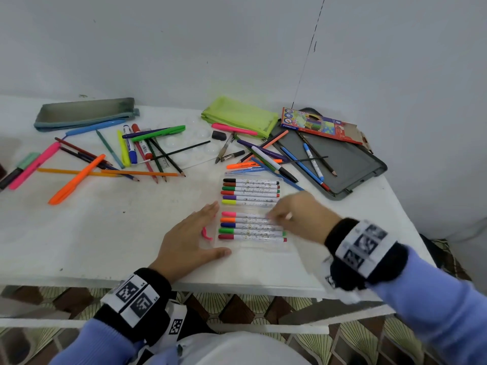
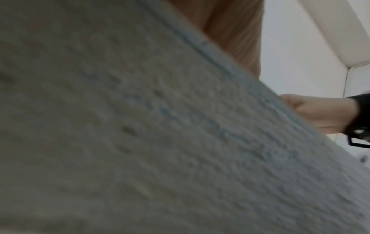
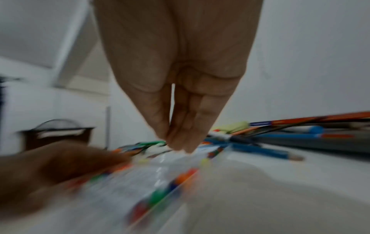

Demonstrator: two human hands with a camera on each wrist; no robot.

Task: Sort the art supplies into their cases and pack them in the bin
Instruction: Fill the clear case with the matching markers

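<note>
From overhead, the clear marker case [image 1: 253, 214] lies open on the white table [image 1: 105, 233] right in front of the person, two rows of felt markers running left to right, caps toward the left. The left hand [image 1: 192, 241] lies flat, fingers straight, at the case's left edge, thumb along its near side, apparently steadying it. The right hand [image 1: 297, 214] comes in from the right over the nearer row, fingertips down on the barrels of the pink marker [image 1: 245, 214] and its neighbours; it is blurred, and I can't tell if it pinches anything. So the markers' long axis runs straight across from one hand to the other, and I'd judge the right is the one placed to seat or close.

The left wrist camera is pressed near the table [image 2: 140, 126] and shows mostly its dim grain, with the right hand [image 2: 320, 114] beyond.

From the right wrist, the right hand's fingers [image 3: 188, 126] are straight and together, thumb alongside, tips meeting the case [image 3: 160, 174]; nothing plainly held. Loose pencils [image 3: 270, 152] lie just beyond.

The grey bin [image 1: 337, 162] sits back right, nearer the right hand.
</note>
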